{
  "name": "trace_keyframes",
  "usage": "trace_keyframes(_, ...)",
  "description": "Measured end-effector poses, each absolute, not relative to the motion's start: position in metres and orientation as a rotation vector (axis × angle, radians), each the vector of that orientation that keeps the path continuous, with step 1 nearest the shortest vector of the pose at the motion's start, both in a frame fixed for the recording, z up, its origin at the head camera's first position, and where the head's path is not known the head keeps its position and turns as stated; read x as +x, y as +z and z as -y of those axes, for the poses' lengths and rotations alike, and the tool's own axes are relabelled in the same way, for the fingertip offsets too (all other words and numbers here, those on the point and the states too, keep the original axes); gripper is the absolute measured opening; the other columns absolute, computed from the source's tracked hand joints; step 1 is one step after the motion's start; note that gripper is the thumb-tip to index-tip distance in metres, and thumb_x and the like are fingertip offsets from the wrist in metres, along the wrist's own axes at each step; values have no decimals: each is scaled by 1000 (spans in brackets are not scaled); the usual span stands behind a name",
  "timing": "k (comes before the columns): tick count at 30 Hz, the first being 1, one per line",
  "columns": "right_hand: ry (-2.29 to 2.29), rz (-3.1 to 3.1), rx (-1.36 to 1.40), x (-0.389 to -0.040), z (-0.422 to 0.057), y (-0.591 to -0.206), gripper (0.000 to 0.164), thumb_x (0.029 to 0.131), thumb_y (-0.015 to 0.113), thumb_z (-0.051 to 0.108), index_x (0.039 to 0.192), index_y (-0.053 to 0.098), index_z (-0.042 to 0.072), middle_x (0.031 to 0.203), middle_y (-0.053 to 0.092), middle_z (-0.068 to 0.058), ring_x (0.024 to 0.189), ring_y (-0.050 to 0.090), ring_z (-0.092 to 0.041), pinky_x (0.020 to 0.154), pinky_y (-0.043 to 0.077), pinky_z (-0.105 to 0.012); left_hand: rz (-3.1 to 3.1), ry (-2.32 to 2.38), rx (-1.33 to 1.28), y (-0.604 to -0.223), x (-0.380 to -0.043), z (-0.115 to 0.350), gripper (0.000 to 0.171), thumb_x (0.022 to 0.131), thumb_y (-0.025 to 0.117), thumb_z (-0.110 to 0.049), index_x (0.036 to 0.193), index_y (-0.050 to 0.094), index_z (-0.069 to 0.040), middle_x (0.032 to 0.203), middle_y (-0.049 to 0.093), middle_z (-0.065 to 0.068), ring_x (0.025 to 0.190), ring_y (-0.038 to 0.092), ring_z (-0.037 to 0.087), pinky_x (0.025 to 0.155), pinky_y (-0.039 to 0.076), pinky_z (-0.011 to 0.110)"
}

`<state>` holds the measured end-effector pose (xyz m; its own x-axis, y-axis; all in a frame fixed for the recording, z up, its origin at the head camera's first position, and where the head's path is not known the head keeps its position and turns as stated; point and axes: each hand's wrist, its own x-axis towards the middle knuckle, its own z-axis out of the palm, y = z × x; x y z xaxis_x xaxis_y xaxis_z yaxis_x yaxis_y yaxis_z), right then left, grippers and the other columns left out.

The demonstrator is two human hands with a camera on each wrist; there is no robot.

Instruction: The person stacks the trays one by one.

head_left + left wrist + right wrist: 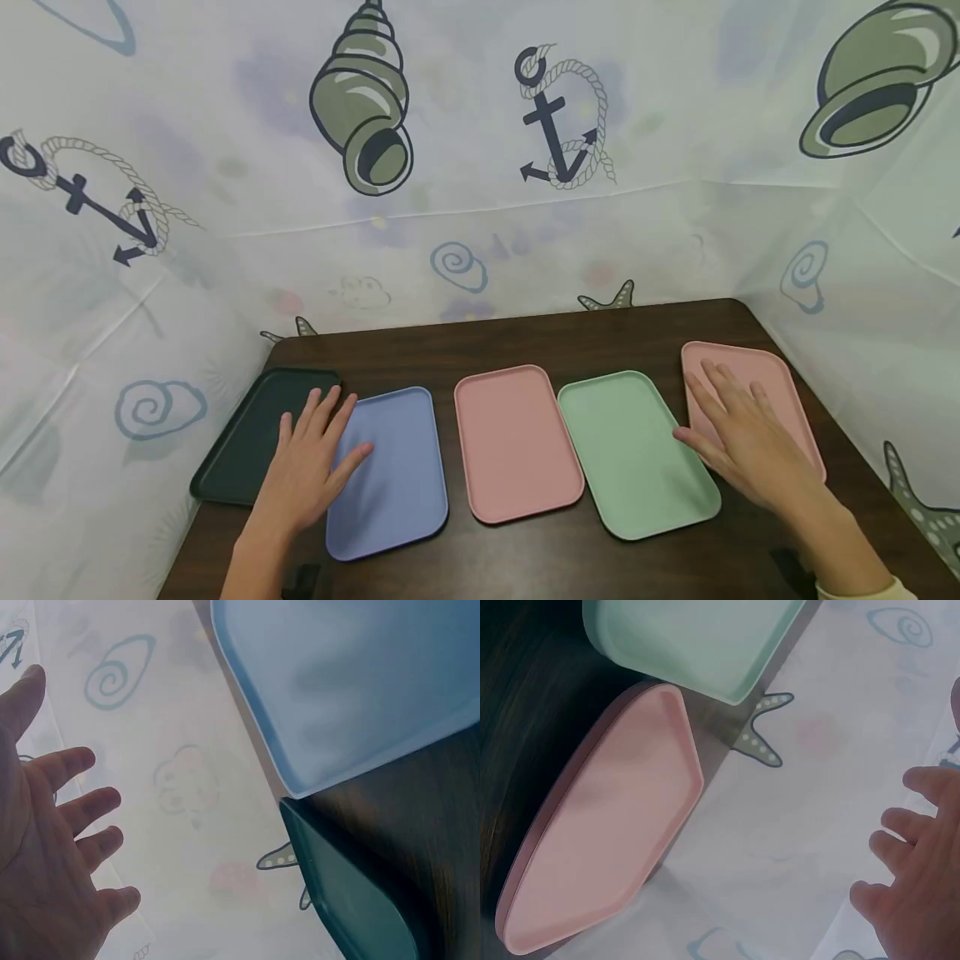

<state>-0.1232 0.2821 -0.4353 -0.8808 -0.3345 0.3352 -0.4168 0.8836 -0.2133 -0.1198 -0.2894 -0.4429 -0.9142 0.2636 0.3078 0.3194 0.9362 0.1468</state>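
Hovering well apart, fingers spread, are my left hand [306, 473] and right hand [750, 442] | left is masking facing edges of the dark green tray [251, 437] and blue tray [397, 475], table [517, 558] left | right is obscuring much of the far-right pink tray [786, 412] | left-wrist view is cropping dark green and blue

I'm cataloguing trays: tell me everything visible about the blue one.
The blue tray is a rounded rectangle with a low raised rim and a smooth surface, perhaps plastic. It lies face up on the table, slightly turned, with only soft shadows on it. In the head view, the left hand hides part of its left edge, seemingly hovering above. The dark green tray lies beyond that edge, contact unclear; the middle pink tray is across a gap.
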Motion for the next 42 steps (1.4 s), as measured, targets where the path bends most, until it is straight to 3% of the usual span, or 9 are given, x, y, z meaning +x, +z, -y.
trace_keyframes(6,510,2755,564,-122,-275,-433,76,94,63,42,152,34,3,157,24,-22,143,22,-44,115,2,-56,2785,-316,-441,-445,-120,286,74,94,59,-51,152,36,-11,156,30,18,147,12,37,108,9,69)
trace_keyframes(10,688,2774,462,-118,-259,-431,73,94,63,42,151,35,5,150,36,-21,133,36,-47,104,26,-64,2730,-349,-438,-448,-121,274,70,91,65,-45,146,46,-7,149,41,18,141,27,41,104,21,69)
trace_keyframes(12,786,2781,384,-115,-247,-431,69,95,63,42,149,40,5,138,51,-18,121,49,-43,91,40,-61,2695,-360,-423,-451,-121,265,65,89,69,-42,141,52,-6,139,50,17,129,42,40,95,33,66)
trace_keyframes(14,853,2796,311,-112,-235,-432,64,95,62,43,145,47,6,119,63,-11,106,61,-31,79,48,-50,2665,-380,-403,-454,-122,254,59,87,71,-38,135,58,-6,123,59,14,112,53,36,82,42,58)
trace_keyframes(18,1044,2848,216,-108,-205,-441,52,95,63,40,135,58,7,84,68,4,71,62,-11,60,46,-30,2691,-544,-342,-462,-123,229,49,86,74,-31,129,64,-8,98,63,6,82,56,21,67,44,42)
trace_keyframes(22,1153,2930,179,-102,-170,-458,38,92,68,32,123,67,9,67,62,11,54,53,-3,52,41,-26,2829,-724,-285,-469,-121,205,46,88,73,-29,128,65,-8,86,61,-1,66,46,9,61,40,30)
trace_keyframes(29,1051,2958,142,-93,-134,-482,14,82,78,26,89,75,14,55,52,16,51,47,-4,48,40,-29,3005,-760,-311,-478,-118,174,50,88,71,-35,125,65,-3,77,56,-6,62,46,7,59,40,29)
trace_keyframes(34,1026,2957,142,-93,-129,-492,15,78,81,24,85,74,12,57,54,13,54,49,-5,48,40,-30,3015,-743,-316,-482,-124,162,49,86,72,-33,120,66,2,71,56,-9,66,53,10,62,44,34)
trace_keyframes(42,991,2919,126,-99,-129,-498,11,77,81,18,80,72,12,61,59,10,55,52,-6,49,42,-30,3066,-711,-200,-489,-135,150,39,85,72,-31,113,72,-4,61,56,-10,59,53,11,55,44,34)
